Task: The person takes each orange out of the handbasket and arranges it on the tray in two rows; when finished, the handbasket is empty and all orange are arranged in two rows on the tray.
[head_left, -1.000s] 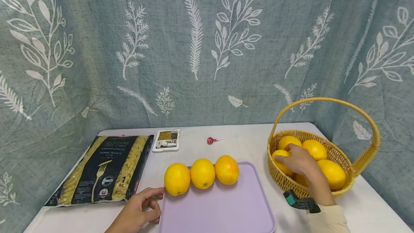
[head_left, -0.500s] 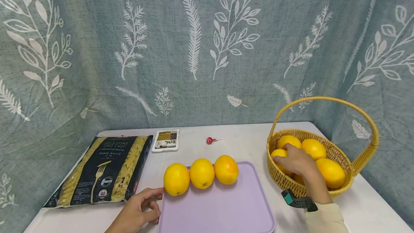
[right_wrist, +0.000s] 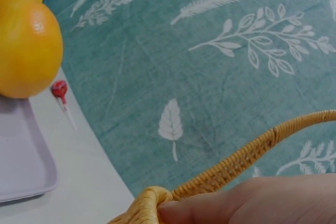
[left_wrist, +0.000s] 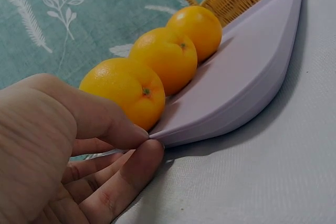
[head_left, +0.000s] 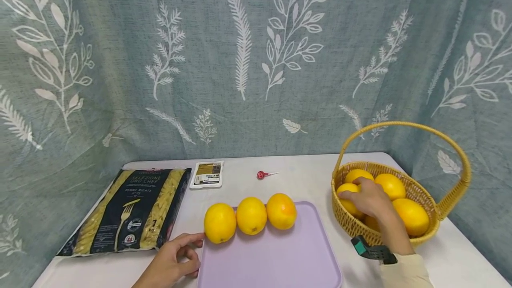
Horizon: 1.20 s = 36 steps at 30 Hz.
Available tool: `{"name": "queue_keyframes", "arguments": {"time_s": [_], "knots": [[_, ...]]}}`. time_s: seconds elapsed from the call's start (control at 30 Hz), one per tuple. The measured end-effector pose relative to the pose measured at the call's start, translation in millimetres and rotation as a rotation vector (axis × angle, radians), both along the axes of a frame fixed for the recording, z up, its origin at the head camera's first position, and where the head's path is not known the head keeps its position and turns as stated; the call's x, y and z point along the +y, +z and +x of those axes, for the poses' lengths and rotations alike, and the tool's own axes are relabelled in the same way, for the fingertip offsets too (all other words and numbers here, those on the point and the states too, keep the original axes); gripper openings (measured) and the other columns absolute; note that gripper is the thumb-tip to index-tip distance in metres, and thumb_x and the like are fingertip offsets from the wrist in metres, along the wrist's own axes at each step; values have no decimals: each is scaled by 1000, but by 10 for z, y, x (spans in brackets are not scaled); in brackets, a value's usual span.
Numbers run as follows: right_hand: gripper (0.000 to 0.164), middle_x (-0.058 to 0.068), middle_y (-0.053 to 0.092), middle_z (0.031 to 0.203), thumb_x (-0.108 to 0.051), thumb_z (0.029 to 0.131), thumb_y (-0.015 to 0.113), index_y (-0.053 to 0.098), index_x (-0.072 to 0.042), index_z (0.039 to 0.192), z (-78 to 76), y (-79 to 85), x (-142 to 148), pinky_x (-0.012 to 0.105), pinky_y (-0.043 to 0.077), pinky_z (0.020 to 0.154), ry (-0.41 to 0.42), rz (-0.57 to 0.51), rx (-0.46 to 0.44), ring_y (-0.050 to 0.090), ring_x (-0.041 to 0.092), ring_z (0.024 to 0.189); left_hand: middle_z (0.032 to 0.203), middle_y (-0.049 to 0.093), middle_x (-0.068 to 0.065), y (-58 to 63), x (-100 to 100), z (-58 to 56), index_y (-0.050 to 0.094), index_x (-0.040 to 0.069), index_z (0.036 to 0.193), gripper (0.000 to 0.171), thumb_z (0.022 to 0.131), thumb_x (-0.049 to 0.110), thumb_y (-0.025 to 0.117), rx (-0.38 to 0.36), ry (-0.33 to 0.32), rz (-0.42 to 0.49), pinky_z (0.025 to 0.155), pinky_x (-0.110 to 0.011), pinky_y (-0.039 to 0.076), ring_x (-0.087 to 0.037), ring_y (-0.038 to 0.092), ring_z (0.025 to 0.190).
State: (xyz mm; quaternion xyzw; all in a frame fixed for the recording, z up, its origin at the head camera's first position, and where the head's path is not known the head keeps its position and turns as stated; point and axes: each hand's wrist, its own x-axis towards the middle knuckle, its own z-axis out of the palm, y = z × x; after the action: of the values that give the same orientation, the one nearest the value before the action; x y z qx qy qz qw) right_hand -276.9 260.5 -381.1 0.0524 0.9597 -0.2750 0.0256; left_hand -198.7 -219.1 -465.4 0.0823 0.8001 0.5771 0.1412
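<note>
My left hand [head_left: 174,259] pinches the left rim of a lilac tray [head_left: 272,261] between thumb and finger, as the left wrist view shows. Three oranges [head_left: 220,223] stand in a row along the tray's back edge, the leftmost close to that hand. At the right, my right hand [head_left: 370,199] reaches into a wicker basket [head_left: 430,234] and grips an orange [head_left: 351,208] at its left side, thumb and fingers spread over it. Several more oranges [head_left: 410,217] lie around the hand. In the right wrist view the thumb [right_wrist: 199,208] is at the basket's rim; the gripped orange is hidden there.
A bag of penne pasta [head_left: 128,210] lies at the left of the white table [head_left: 316,177]. Behind the tray are a small flat packet [head_left: 207,174] and a red lollipop [head_left: 262,174]. The basket's tall handle [head_left: 404,123] arches above the right hand. A patterned curtain [head_left: 256,66] hangs behind.
</note>
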Motion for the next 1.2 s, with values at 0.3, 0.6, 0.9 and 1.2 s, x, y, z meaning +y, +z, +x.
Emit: {"name": "queue_keyframes", "arguments": {"time_s": [0.3,0.6,0.9,1.2], "knots": [[87,38,39,148,-51,91,65,39,11,147,69,140,-35,66,39,101,-29,-53,39,39,57,130,114,60,-17,3,-20,18,51,-13,139,60,82,-3,67,23,-5,-3,75,-28,58,-23,63,84],[87,32,35,154,-57,91,64,39,-1,152,155,306,-94,70,35,101,-22,-101,108,28,58,137,114,60,-16,-2,-21,19,49,-14,140,61,82,-3,66,8,-3,9,74,-29,58,-23,62,83],[81,28,47,146,-58,92,64,45,-4,150,205,377,-170,52,49,91,10,-183,185,53,41,120,114,60,-16,-3,-21,17,50,-13,140,61,82,-3,67,4,3,7,74,-30,59,-23,62,83],[76,26,57,134,-52,92,68,50,-2,146,242,404,-366,45,53,84,34,-199,255,59,36,107,114,59,-16,9,-21,24,49,-14,140,60,83,-2,67,16,-17,23,74,-29,59,-21,63,81]]}}
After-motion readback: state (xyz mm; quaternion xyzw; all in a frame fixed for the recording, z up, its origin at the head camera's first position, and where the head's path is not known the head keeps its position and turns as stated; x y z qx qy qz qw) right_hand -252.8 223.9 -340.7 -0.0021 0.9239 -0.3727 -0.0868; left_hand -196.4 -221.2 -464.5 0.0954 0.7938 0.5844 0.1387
